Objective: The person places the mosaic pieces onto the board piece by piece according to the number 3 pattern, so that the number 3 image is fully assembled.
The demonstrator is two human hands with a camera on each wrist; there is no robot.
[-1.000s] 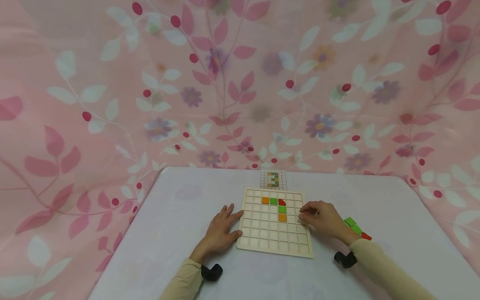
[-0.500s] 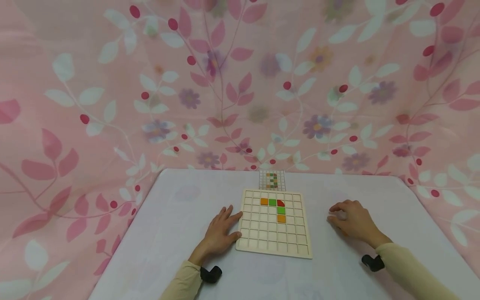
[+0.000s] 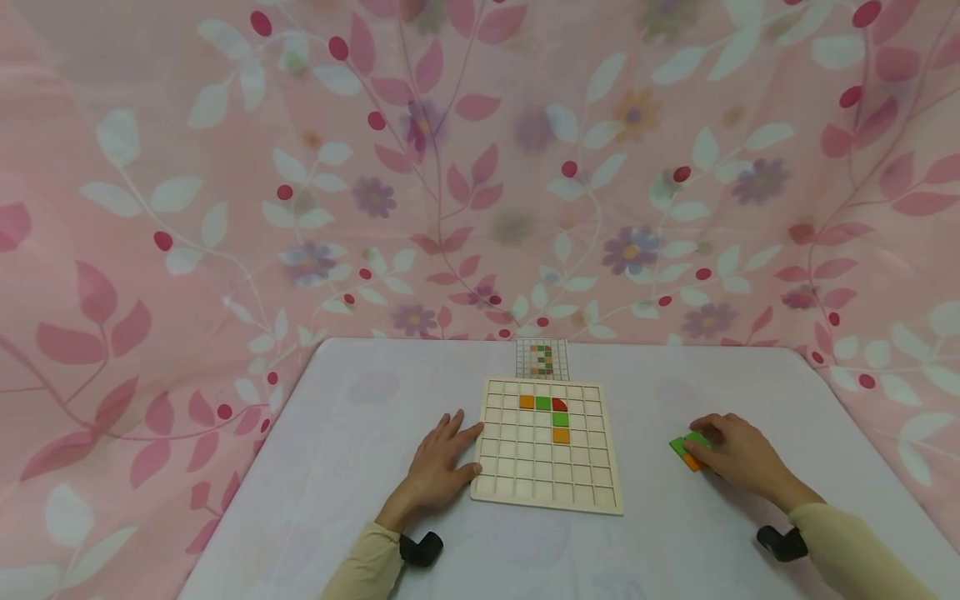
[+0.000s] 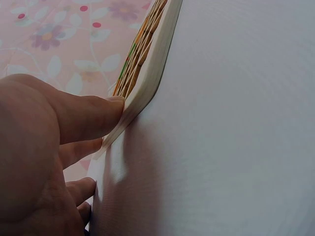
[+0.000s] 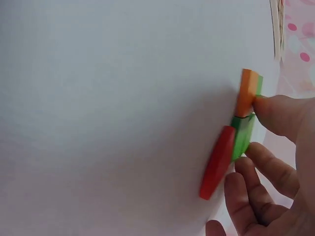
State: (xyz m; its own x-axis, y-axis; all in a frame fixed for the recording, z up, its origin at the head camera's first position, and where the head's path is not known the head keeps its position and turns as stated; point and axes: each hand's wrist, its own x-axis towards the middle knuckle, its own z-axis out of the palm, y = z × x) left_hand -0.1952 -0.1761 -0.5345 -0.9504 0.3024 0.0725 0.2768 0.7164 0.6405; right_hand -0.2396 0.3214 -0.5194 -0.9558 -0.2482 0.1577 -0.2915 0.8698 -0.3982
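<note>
In the head view my left hand (image 3: pixel 438 458) lies spread at the left edge of the wooden grid board (image 3: pixel 510 487). Its thumb (image 4: pixel 93 115) touches the rim in the left wrist view. The board carries orange, green and red tiles in its upper middle cells. Right of it, my right hand (image 3: pixel 738 454) pinches a green tile (image 5: pixel 242 137) between thumb and index finger, low at the table, fingers bent. Touching it are an orange tile (image 5: pixel 246 93) and a red tile (image 5: pixel 216 164); another green tile (image 3: pixel 678 447) lies at their left. My palm hides part of this cluster in the head view.
Behind the board lies a printed pattern card (image 3: pixel 542 362) showing a coloured grid. A white cloth (image 3: pixel 375 417) covers the table, and a pink floral curtain (image 3: pixel 480 208) hangs at its back edge. Black wrist devices (image 3: pixel 422 549) sit on both wrists.
My right hand has left the board's right side, moved rightward and come down on the loose tiles. My left hand has stayed at the board's edge. The view has shifted slightly.
</note>
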